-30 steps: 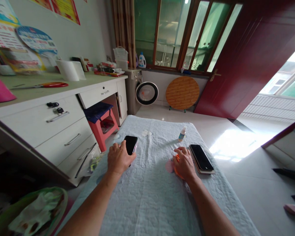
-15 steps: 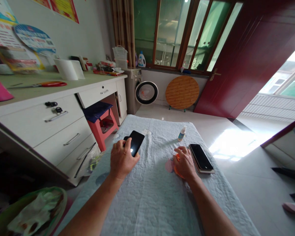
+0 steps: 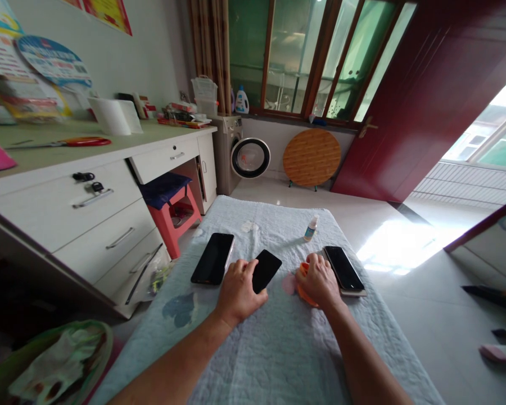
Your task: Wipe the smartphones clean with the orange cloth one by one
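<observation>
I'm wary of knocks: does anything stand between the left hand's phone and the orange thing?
Nothing visible: only pale cloth shows between the phone and orange thing at the right hand. The spray bottle stands farther back.

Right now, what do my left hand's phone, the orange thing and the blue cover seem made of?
Held phone: likely a glass front, flat, smooth and evenly black. Orange thing: possibly smooth plastic, from its even bright colour; the right hand hides much of it. Blue cover: matte quilted fabric, given its puckers and creases.
</observation>
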Demonstrator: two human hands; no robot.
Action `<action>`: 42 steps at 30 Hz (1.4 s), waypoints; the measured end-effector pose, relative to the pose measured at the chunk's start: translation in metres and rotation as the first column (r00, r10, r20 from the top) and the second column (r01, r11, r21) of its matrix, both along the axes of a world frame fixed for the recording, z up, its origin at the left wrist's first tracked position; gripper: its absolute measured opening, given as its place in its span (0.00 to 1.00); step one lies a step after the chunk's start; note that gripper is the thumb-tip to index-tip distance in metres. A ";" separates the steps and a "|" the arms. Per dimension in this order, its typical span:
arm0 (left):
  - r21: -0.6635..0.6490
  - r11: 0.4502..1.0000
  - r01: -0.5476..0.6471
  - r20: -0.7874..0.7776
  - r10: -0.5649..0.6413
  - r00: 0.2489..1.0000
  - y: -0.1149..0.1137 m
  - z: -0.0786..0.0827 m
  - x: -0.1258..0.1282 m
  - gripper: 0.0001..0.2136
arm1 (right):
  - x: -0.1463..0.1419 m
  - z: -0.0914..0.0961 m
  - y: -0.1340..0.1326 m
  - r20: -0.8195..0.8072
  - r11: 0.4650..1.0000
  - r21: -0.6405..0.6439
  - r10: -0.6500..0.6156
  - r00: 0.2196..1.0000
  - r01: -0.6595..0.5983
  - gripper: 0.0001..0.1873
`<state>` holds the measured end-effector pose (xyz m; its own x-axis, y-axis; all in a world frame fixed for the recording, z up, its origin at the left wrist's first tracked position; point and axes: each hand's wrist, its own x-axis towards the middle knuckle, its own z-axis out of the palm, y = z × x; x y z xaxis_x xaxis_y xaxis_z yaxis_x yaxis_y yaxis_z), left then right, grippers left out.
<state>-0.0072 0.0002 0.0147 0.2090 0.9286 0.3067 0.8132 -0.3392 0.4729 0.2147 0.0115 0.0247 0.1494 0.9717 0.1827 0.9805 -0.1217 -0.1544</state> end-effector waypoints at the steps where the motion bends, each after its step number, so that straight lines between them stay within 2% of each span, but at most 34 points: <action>1: -0.011 1.000 -0.005 -0.010 0.005 1.000 0.000 0.000 0.000 0.28 | -0.001 0.000 -0.001 0.012 1.000 -0.023 -0.012 1.000 0.012 0.11; 8: -0.062 0.997 -0.036 -0.122 0.028 0.992 -0.002 -0.001 0.004 0.27 | -0.002 -0.002 -0.003 0.064 0.998 -0.062 0.026 0.998 -0.022 0.07; 12: -0.076 0.997 -0.008 -0.197 -0.007 0.980 -0.006 0.003 0.000 0.28 | -0.002 0.000 -0.004 0.060 0.996 -0.071 0.066 0.996 -0.061 0.07; 15: -0.117 0.993 0.030 -0.207 -0.054 0.977 -0.006 0.007 -0.005 0.31 | 0.000 0.002 -0.003 0.001 0.994 -0.059 0.087 0.996 -0.086 0.09; 18: -0.170 0.983 0.069 -0.183 -0.100 0.978 -0.006 0.010 -0.007 0.34 | 0.003 0.003 -0.001 -0.153 0.989 0.033 0.145 0.978 -0.141 0.08; 20: -0.215 0.971 0.102 -0.150 -0.136 0.979 -0.008 0.011 -0.007 0.37 | 0.004 0.000 0.002 -0.301 0.978 0.126 0.197 0.933 -0.166 0.09; 22: -0.261 0.954 0.147 -0.106 -0.180 0.978 -0.010 0.011 -0.006 0.42 | 0.004 -0.005 0.004 -0.460 0.966 0.198 0.240 0.855 -0.165 0.10; 25: -0.318 0.919 0.232 -0.058 -0.263 0.963 -0.015 0.010 -0.004 0.49 | 0.001 -0.015 0.008 -0.641 0.963 0.224 0.263 0.721 -0.151 0.13; 27: -0.341 0.899 0.277 -0.048 -0.310 0.949 -0.017 0.010 -0.003 0.50 | 0.000 -0.021 0.009 -0.695 0.966 0.210 0.256 0.672 -0.150 0.14; 29: -0.349 0.886 0.305 -0.038 -0.339 0.940 -0.018 0.011 -0.003 0.50 | -0.003 -0.023 0.009 -0.697 0.969 0.188 0.246 0.673 -0.160 0.13; 34: -0.347 0.869 0.353 0.004 -0.375 0.927 -0.016 0.012 -0.002 0.48 | -0.012 -0.018 0.006 -0.572 0.953 0.231 0.297 0.765 -0.197 0.09; 38: -0.336 0.863 0.377 0.028 -0.391 0.920 -0.014 0.012 -0.001 0.47 | -0.018 -0.016 0.003 -0.534 0.936 0.247 0.348 0.771 -0.251 0.07; 42: -0.318 0.869 0.379 0.029 -0.391 0.920 -0.013 0.012 -0.001 0.46 | -0.021 -0.018 0.002 -0.488 0.902 0.322 0.419 0.765 -0.289 0.07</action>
<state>-0.0080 -0.0127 0.0271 0.5746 0.8184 0.0019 0.6662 -0.4691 0.5797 0.1942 0.0136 0.0070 -0.0610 0.9197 0.3878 0.6968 0.3175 -0.6432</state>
